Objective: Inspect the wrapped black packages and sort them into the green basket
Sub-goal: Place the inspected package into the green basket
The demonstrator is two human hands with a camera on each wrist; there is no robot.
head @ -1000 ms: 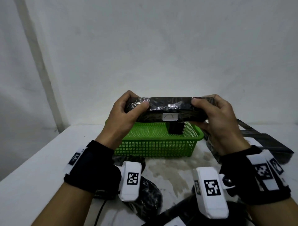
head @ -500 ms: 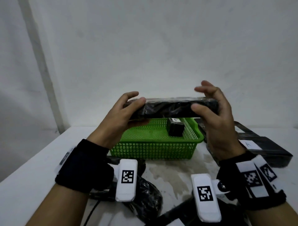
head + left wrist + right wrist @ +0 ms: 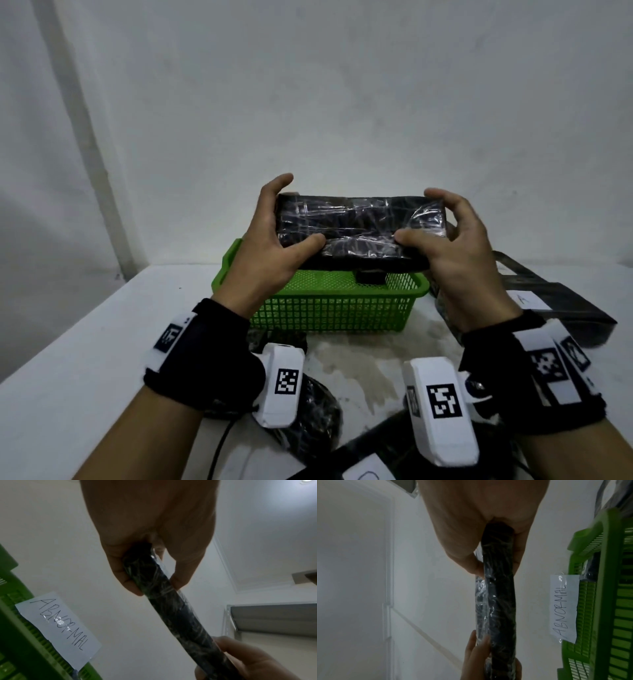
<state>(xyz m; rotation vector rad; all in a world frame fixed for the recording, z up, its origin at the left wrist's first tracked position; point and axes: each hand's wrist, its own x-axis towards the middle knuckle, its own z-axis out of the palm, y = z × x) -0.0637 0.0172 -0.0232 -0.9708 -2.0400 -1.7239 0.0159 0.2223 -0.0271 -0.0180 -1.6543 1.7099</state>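
Note:
A flat black package (image 3: 359, 229) wrapped in clear film hangs in the air above the green basket (image 3: 329, 308), its broad face tilted toward me. My left hand (image 3: 274, 246) pinches its left end, thumb on the near face. My right hand (image 3: 448, 246) grips the right end the same way. Each wrist view shows the package edge-on (image 3: 164, 601) (image 3: 500, 601), held between thumb and fingers. A small black package (image 3: 370, 275) lies inside the basket. A paper label reading ABNORMAL (image 3: 58, 628) (image 3: 564, 607) is stuck on the basket's side.
More wrapped black packages lie on the white table: a long one with a white tag at the right (image 3: 561, 305), a bundle under my left wrist (image 3: 315, 425) and another at the front edge (image 3: 370, 459). The wall stands close behind the basket.
The package has been turned from edge-on to its broad face toward me, and both hands shifted their hold, thumbs now on the near face.

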